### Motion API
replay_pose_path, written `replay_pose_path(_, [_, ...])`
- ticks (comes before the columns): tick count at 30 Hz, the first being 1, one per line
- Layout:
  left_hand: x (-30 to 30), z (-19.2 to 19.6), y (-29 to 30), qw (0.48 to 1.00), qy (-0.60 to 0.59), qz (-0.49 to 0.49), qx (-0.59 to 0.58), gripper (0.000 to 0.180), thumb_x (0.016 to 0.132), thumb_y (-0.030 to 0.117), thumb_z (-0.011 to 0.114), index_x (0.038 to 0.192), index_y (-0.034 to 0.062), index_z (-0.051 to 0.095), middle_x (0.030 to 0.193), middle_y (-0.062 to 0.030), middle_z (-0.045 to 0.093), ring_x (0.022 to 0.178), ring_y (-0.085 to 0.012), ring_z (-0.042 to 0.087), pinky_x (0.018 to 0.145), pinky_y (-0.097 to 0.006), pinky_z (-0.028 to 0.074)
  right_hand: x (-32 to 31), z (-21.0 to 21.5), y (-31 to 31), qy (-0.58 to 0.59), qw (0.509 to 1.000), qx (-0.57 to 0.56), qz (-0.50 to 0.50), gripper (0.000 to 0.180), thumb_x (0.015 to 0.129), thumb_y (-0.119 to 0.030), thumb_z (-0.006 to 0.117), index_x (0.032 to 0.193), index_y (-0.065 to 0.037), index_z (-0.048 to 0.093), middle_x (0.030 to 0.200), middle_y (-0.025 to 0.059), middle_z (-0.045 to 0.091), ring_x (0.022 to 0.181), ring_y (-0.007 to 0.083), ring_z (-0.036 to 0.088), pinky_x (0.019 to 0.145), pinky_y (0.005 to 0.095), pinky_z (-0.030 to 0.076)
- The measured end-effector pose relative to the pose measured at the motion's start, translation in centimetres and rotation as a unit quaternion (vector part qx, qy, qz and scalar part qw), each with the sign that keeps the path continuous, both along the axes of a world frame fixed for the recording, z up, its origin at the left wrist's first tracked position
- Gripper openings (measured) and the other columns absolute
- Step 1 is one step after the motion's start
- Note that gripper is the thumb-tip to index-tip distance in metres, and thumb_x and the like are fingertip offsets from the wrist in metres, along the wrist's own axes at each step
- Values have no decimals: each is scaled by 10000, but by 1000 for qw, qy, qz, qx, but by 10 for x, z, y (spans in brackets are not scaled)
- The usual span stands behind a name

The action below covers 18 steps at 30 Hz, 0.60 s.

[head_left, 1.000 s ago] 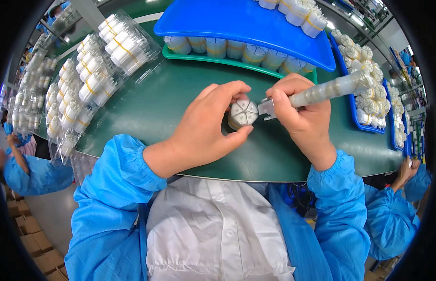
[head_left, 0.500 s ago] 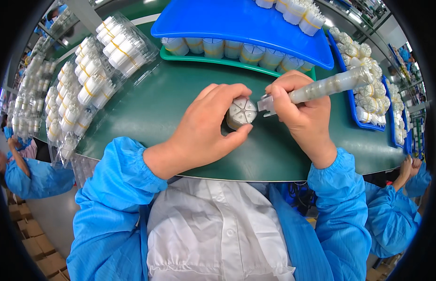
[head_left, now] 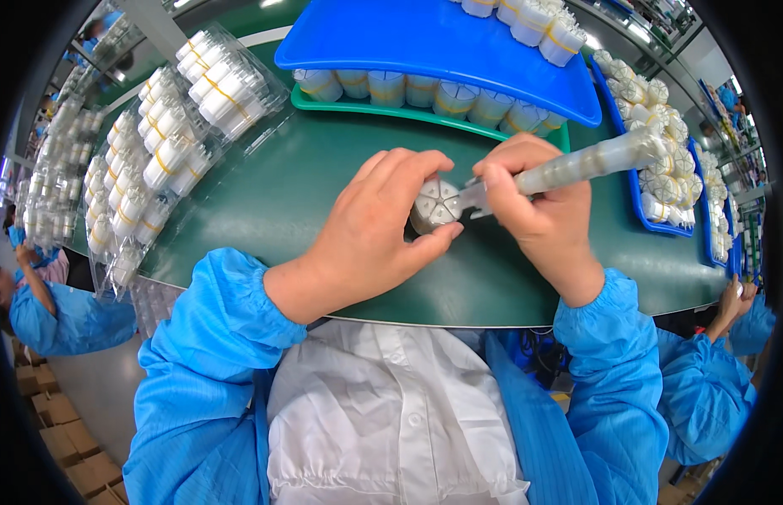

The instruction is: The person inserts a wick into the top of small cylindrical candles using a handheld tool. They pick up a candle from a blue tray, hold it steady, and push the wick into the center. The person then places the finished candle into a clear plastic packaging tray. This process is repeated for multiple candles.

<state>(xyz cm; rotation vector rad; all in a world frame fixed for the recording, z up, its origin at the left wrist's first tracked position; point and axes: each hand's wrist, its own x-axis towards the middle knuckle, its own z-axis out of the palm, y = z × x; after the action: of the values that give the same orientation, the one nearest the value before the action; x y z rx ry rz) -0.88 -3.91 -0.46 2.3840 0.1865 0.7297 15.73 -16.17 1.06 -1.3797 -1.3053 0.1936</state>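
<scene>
My left hand curves its fingers and thumb around a short round bundle. Its top face shows several pale wedge-shaped segments, and it stands on the green tabletop. In my right hand, pinched like a pen, is a long whitish stick-like tool that looks wrapped in clear plastic. Its flat translucent tip meets or overlaps the right edge of the bundle's top; blur hides whether they touch. The tool's thick rear end points up and to the right.
Ahead lies a blue tray, with banded white bundles under it in a green tray. Clear plastic trays of similar bundles stand left. At right is a blue bin of bundles. Co-workers' sleeves show at both sides.
The tool's tip has moved slightly left and down, from beside the bundle to its edge. My left hand keeps its hold, and the whole view has shifted slightly.
</scene>
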Motion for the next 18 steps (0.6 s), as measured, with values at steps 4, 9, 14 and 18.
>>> replay_pose_path(4, [0,-3,0,998,-27,-29,-50,585,739,42,770,1278,42,544,1162,-121,630,1074,-277,615,882,-360,505,3,2,1,-13,1000,-1,5,94,861,-47,716,787,-3,678,721,39,619,626,116,550,539,286,407])
replay_pose_path(9, [1,0,0,997,-24,-45,-53,586,740,41,770,1281,43,543,1158,-122,632,1072,-276,620,886,-360,508,-2,-3,1,20,1000,-21,10,91,859,-50,721,792,-6,679,723,39,616,630,115,553,549,281,414])
replay_pose_path(14, [-1,3,1,1000,7,-4,4,581,751,34,763,1287,35,538,1171,-137,640,1090,-279,628,909,-361,514,-1,-5,1,2,1000,-1,6,96,855,-49,721,782,-7,674,737,48,638,639,129,578,553,287,428])
replay_pose_path(18, [-2,-4,0,995,-32,-36,-86,598,754,30,761,1304,20,525,1195,-141,643,1126,-274,636,948,-353,509,3,5,1,-16,1000,17,-8,81,847,-42,722,787,-5,681,727,48,642,635,136,583,543,292,427])
